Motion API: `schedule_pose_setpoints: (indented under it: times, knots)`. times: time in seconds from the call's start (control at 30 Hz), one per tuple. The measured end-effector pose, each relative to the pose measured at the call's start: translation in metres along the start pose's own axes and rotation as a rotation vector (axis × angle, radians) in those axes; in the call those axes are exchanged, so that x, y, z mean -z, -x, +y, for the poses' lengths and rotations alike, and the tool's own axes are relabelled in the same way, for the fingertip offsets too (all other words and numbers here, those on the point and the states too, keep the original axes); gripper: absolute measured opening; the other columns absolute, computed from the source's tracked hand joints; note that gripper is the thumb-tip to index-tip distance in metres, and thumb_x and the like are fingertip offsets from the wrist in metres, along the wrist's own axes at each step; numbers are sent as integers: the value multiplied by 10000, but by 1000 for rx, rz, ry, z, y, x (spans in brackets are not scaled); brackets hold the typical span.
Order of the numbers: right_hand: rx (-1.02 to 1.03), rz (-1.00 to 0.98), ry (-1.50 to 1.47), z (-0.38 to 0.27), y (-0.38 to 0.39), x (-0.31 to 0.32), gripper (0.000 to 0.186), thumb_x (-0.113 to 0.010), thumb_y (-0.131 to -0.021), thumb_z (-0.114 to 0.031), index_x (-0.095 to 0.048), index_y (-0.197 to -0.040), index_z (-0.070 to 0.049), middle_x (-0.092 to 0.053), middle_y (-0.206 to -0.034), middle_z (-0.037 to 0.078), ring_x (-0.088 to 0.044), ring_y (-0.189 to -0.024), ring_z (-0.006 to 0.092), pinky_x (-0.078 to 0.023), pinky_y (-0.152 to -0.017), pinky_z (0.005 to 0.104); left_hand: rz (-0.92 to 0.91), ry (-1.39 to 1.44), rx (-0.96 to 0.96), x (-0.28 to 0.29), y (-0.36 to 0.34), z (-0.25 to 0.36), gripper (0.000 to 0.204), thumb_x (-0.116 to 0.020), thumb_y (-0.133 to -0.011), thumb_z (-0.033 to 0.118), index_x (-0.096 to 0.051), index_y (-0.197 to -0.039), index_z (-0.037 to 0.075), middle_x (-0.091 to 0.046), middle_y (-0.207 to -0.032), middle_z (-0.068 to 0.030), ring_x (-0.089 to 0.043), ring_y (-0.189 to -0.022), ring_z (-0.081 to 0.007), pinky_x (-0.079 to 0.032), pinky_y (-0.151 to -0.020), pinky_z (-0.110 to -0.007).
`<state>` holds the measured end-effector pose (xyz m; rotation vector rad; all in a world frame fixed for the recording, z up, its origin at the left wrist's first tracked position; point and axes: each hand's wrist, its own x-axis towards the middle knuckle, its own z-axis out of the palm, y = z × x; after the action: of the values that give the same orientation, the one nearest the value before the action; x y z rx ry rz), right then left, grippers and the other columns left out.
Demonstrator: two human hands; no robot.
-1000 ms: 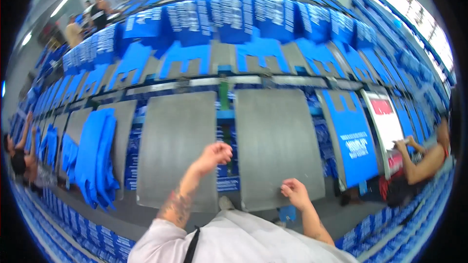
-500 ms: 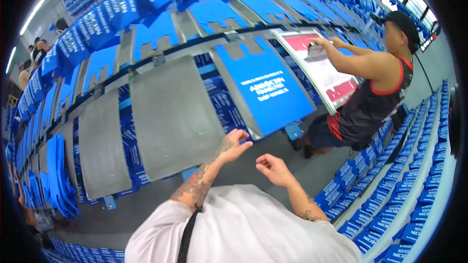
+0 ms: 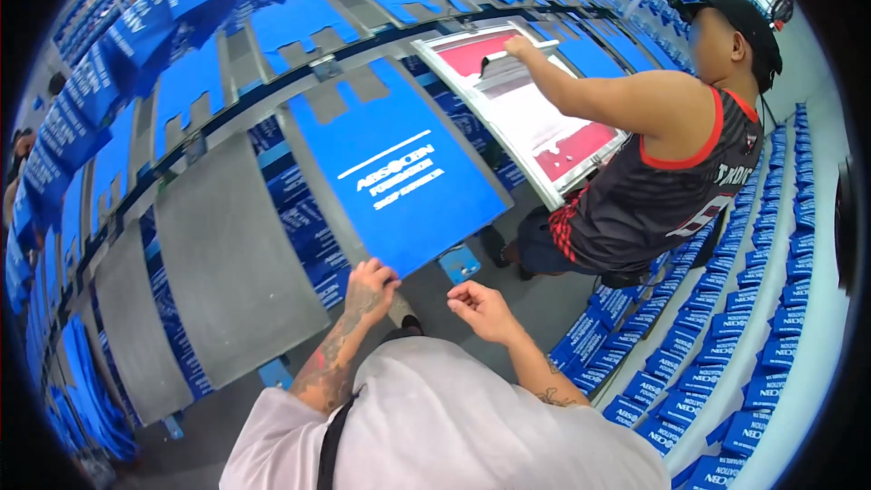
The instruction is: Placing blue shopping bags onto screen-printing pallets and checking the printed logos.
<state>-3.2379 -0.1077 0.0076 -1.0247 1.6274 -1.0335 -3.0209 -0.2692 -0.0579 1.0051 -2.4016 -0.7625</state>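
Observation:
A flat blue bag (image 3: 408,191) with white printing and cut-out handles lies on a grey board in front of me. My left hand (image 3: 370,286) is at its near corner, fingers closed on the bag's edge. To the right, my right hand (image 3: 485,310) hovers over the floor, apart from the bag. Its fingers are loosely bent and slightly apart, with nothing visible in them. Beyond the bag, a co-worker (image 3: 671,145) holds a squeegee (image 3: 517,68) on a silver-framed printing screen (image 3: 494,141) with pink and white areas.
Bare grey boards (image 3: 231,254) stand to the left along the slanted bench. More blue bags (image 3: 299,23) lie on boards along the far side. Packed racks of blue bags (image 3: 708,345) run down the right. Blue bags (image 3: 86,381) hang at lower left.
My view has shifted to the right, and the printed bag now sits nearer. My left hand has reached the bag's near corner and closed there. The co-worker's squeegee has moved toward the screen's far end.

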Motion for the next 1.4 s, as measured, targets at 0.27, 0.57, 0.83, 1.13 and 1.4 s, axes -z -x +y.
schedule_pose_setpoints:
  times: [0.27,0.57,0.83,1.13,1.4]
  knots:
    - [185,11,247,-18,-110,75,178,-689,-944,-114,-656,-1068,8,-710,-944,104,-690,-819,192,-560,-756,321,58,-60,36,-1,-2,7,66,-727,-843,94,-678,-888,92,-606,-929,-80,-584,-890,-314,-437,-763,-449]
    - [436,-295,904,7,-159,94,447,-787,-847,-341,-633,-1209,-129,-567,-1261,124,-513,-1239,355,-424,-1021,520,206,-243,73,-19,-6,20,42,-635,-903,58,-618,-941,65,-574,-938,-122,-582,-895,-344,-447,-762,-463]
    - [538,-280,910,26,-161,112,446,-785,-845,-311,-632,-1222,-128,-564,-1241,132,-505,-1240,347,-398,-1030,511,416,-2,341,-31,-14,48,121,-672,-868,-3,-608,-970,10,-541,-997,-164,-595,-936,-380,-503,-795,-437]
    - [540,-244,881,34,-166,138,401,-792,-837,-223,-651,-1198,-120,-584,-1218,112,-519,-1229,332,-400,-1041,493,123,92,429,-10,-12,36,184,-772,-767,-23,-657,-903,18,-578,-909,-114,-623,-808,-296,-529,-730,-378]
    - [567,-257,917,29,-176,150,482,-833,-805,-257,-642,-1226,-118,-582,-1223,109,-510,-1240,332,-401,-1053,491,223,122,421,3,-20,41,277,-850,-719,55,-674,-933,33,-576,-941,-74,-596,-780,-232,-524,-737,-338]
